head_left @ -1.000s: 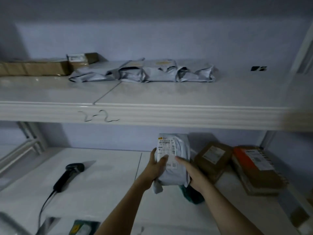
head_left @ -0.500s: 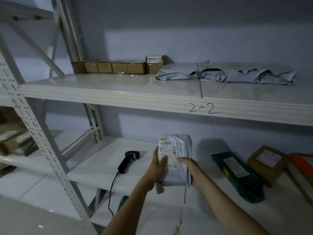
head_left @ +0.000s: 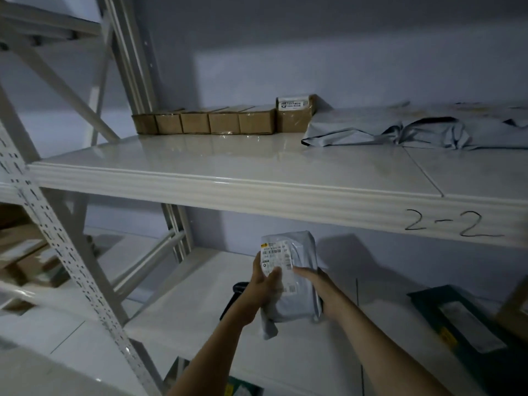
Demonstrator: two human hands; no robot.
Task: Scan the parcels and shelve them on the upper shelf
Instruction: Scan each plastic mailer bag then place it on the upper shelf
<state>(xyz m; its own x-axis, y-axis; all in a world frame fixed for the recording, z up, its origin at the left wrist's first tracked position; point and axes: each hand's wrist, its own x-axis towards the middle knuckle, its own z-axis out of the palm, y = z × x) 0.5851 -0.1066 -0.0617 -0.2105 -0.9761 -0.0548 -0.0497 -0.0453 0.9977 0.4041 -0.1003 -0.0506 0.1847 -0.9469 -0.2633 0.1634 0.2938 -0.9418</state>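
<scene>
Holding the soft grey plastic mailer parcel (head_left: pixel 297 284) upright over the lower shelf, left hand (head_left: pixel 261 290) and right hand (head_left: pixel 317 284) both gripping it (label facing up). I'd lift it flat onto the glossy white upper shelf (head_left: pixel 228 161), beside the grey bags (head_left: pixel 400 130).

Both bare forearms reach forward and upward, and they come together at the grey parcel (head_left: pixel 297 281), which is held upright. The left hand (head_left: pixel 264 292) grips the left edge of the parcel, with the thumb lying across the front of its label and the fingers curled behind. The right hand (head_left: pixel 317 287) holds the right edge; its thumb points toward the label and its fingers go behind the parcel.
</scene>
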